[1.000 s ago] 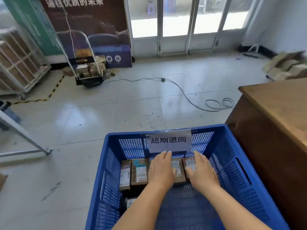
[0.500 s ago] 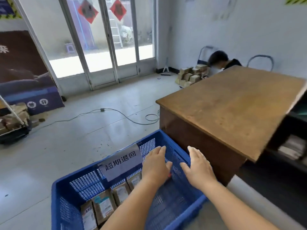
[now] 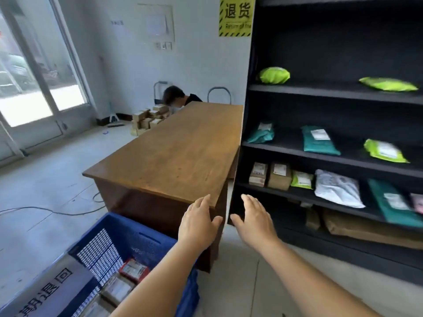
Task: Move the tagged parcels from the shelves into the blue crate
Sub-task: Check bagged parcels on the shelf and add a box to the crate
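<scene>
Hovering empty, the left hand [image 3: 198, 221] and right hand [image 3: 256, 219] spread relaxed fingers before black metal shelves [image 3: 320, 147] holding three lime-green bags [image 3: 274, 75].

A parcel depot: dark shelves [image 3: 332, 91] hold tagged mail bags [image 3: 320, 140] under a yellow returns sign [image 3: 237, 16], beside a labelled blue crate [image 3: 128, 241].

— What's the desk [image 3: 174, 152] made of?
— Wood, brown, with a smooth, slightly shiny top.
— And the crate [image 3: 128, 236]?
— Blue plastic, its walls a fine mesh, a paper label [image 3: 48, 291] on it.
— The shelves [image 3: 320, 90]?
— Matt black. The bags [image 3: 273, 75] look like glossy plastic, the boxes [image 3: 279, 176] plain brown cardboard.
</scene>
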